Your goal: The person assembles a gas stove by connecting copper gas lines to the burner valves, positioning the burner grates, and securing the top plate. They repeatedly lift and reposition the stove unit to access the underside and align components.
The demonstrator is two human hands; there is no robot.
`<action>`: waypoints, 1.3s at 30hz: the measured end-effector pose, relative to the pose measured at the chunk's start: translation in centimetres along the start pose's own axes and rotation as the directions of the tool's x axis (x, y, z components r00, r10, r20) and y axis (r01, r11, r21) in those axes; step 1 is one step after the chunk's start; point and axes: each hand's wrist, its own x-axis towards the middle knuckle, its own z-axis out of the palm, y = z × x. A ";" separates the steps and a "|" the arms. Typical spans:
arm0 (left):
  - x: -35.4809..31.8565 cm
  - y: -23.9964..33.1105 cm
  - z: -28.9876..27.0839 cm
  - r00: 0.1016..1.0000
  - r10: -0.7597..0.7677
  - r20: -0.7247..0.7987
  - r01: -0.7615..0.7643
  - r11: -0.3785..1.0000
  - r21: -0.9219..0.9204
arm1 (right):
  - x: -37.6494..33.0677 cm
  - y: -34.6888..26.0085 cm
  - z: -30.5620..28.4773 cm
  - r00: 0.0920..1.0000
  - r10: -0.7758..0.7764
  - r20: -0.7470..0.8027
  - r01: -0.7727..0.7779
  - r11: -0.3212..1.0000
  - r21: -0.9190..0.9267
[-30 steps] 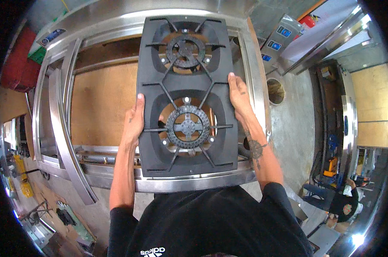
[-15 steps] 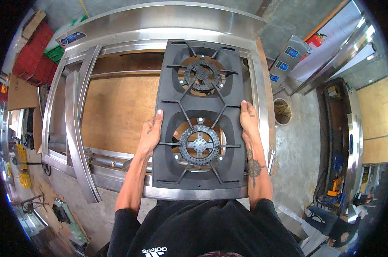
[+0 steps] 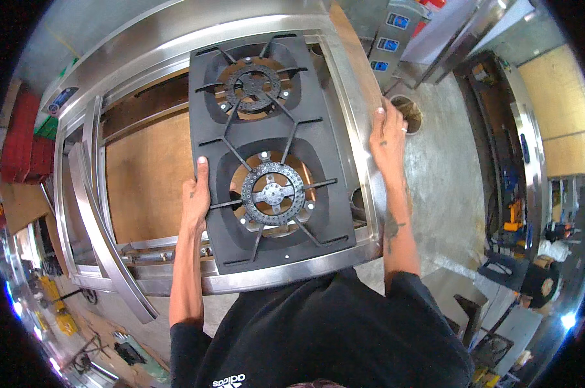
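A black two-burner cast-iron stove top [image 3: 279, 142] lies tilted in plan across the right part of a stainless steel stove frame [image 3: 292, 266]. Two round burners [image 3: 273, 193] show through its pot supports. My left hand [image 3: 197, 200] grips the stove top's left edge, thumb on top and fingers hidden below. Over the frame's right edge rests my right hand [image 3: 388, 139], apart from the stove top, its fingers stretched past the wooden strip [image 3: 357, 58]. A gap shows between the stove top and the frame's right side.
A loose curved steel strip [image 3: 105, 233] leans across the frame's left side. Brown board [image 3: 144, 165] lies inside the open left bay. Beyond the right edge stand a bucket [image 3: 405, 115] and a steel panel with blue labels [image 3: 388, 45]. Red crates [image 3: 27, 142] are at far left.
My right hand has left the stove top's right edge for the frame's outer edge. The stove top has turned slightly and shifted left within the frame. My left hand stays on it.
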 end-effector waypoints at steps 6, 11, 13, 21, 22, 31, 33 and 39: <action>0.4 -0.7 -0.3 0.999 -0.009 0.049 0.008 1.000 0.003 | -1.4 2.1 1.1 0.708 0.421 0.566 -0.575 0.809 0.118; 0.9 -1.0 -0.3 0.997 0.015 0.070 -0.016 1.000 0.018 | -2.7 0.8 2.7 0.720 0.443 0.534 -0.618 0.760 0.203; 1.0 -0.9 -0.2 0.997 0.013 0.077 -0.015 1.000 0.016 | -2.6 0.8 3.1 0.699 0.431 0.571 -0.654 0.709 0.266; 0.5 -0.6 0.3 0.999 -0.002 0.038 0.000 0.999 0.050 | -2.9 0.9 3.1 0.692 0.397 0.603 -0.655 0.696 0.293; 0.6 -0.7 0.3 0.999 0.026 0.027 -0.028 0.998 0.060 | -2.9 1.0 3.1 0.703 0.386 0.597 -0.647 0.696 0.311; 1.6 -1.9 -0.5 0.993 0.058 0.106 -0.065 0.996 0.057 | -2.1 3.6 3.9 0.659 0.402 0.636 -0.642 0.741 0.196; 1.7 -1.8 -0.8 0.995 0.029 0.094 -0.041 0.991 0.130 | -2.5 3.1 2.7 0.787 0.385 0.482 -0.565 0.763 0.314; -3.7 -1.5 -4.3 0.907 0.418 -0.054 -0.386 0.874 0.296 | -10.7 1.2 -6.4 0.966 0.104 0.235 -0.156 0.965 0.212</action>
